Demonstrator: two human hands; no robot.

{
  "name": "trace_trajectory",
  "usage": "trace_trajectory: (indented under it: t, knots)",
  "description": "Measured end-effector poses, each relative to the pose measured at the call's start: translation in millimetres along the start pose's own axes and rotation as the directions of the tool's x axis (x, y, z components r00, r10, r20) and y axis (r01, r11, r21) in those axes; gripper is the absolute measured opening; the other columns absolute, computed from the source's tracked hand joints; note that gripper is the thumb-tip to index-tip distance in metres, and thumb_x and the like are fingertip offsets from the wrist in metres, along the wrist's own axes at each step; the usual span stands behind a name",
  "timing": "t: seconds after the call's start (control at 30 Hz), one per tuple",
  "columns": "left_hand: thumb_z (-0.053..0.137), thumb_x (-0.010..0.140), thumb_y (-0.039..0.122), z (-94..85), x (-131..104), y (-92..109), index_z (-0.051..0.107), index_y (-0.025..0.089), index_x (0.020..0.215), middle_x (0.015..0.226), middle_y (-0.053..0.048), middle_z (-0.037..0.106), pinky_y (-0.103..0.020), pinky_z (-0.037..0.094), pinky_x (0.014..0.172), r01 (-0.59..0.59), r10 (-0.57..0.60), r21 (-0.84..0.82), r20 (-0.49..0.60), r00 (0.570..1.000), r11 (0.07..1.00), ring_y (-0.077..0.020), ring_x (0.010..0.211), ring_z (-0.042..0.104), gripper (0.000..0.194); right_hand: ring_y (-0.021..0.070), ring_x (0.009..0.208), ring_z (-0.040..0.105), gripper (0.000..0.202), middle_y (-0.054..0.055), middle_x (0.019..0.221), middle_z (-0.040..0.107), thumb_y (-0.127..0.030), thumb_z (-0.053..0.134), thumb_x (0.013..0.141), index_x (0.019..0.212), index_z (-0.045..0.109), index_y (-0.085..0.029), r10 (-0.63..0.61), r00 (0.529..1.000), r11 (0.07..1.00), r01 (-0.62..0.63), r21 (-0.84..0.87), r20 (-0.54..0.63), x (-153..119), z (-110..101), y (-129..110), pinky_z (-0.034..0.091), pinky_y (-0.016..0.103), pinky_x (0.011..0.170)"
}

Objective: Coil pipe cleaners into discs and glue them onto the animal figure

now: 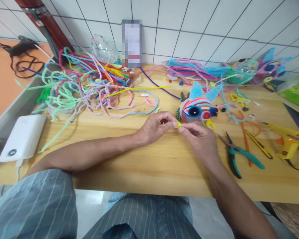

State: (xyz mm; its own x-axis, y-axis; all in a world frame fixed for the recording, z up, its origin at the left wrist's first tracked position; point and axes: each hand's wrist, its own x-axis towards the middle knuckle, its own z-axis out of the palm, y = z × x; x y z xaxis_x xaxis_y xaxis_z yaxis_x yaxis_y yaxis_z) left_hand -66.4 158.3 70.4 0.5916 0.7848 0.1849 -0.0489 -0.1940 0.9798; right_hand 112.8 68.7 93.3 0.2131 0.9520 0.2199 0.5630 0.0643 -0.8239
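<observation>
My left hand [157, 127] and my right hand [200, 137] meet over the middle of the wooden table. Between their fingertips is a small yellow piece [178, 124], probably a bent bit of pipe cleaner, pinched from both sides and mostly covered by the fingers. Just behind the hands stands an animal figure [198, 108] wrapped in coloured pipe cleaners, with blue ears, a big black-and-blue eye and a red round piece. A yellow pipe cleaner bit [209, 123] lies at its base, behind my right hand.
Pliers [235, 152], a yellow cutter [259, 144] and a yellow glue gun [290, 141] lie at right. Tangled pipe cleaners [64, 89] spread at left, near a white power bank [23, 137]. A phone [132, 43] leans on the tiled wall; another figure [269, 68] stands back right.
</observation>
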Motion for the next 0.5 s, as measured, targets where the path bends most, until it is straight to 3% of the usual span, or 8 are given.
trace_trajectory:
  t: [0.13,0.3,0.4,0.5]
  knots:
    - [0.079,0.086,0.054,7.8,-4.1,-4.3,0.071,0.015,0.086,0.084,-0.003,0.073,-0.028,0.051,0.079,0.046,-0.052,-0.162,-0.036,0.998,0.986,-0.0131,0.078,0.062,0.040,0.0160,0.062,0.060,0.018,0.000,0.073,0.075,-0.042,0.077,0.085,0.086,0.083,-0.025,0.115,0.993,0.987,-0.115,0.109,0.005,-1.4,5.7,3.2,0.048,0.030,0.061]
    - [0.080,0.086,0.050,13.7,-7.8,-12.1,0.071,0.015,0.086,0.085,-0.002,0.073,-0.028,0.051,0.081,0.102,-0.118,-0.272,-0.046,0.992,0.957,-0.0125,0.080,0.063,0.036,0.0135,0.058,0.057,0.020,-0.001,0.066,0.070,-0.041,0.077,0.084,0.080,0.079,-0.022,0.156,0.988,0.976,-0.152,0.153,-0.011,-2.8,11.1,3.0,0.045,0.027,0.057]
    - [0.077,0.089,0.049,10.2,-5.4,-10.3,0.072,0.015,0.090,0.086,-0.002,0.073,-0.028,0.050,0.078,0.114,-0.107,-0.243,0.044,0.993,0.963,-0.0123,0.078,0.062,0.034,0.0124,0.054,0.054,0.022,-0.001,0.063,0.067,-0.041,0.078,0.083,0.075,0.075,-0.022,0.153,0.988,0.977,-0.151,0.148,-0.002,-2.2,9.0,2.7,0.041,0.026,0.053]
    - [0.073,0.092,0.041,2.0,-0.4,-3.2,0.073,0.015,0.091,0.083,-0.001,0.071,-0.026,0.046,0.071,0.028,-0.019,-0.072,0.120,0.993,0.997,-0.0117,0.074,0.059,0.026,0.0126,0.054,0.052,0.022,-0.001,0.062,0.065,-0.042,0.078,0.083,0.073,0.073,-0.022,0.119,0.993,0.990,-0.120,0.071,0.017,-1.8,5.3,1.9,0.040,0.026,0.052]
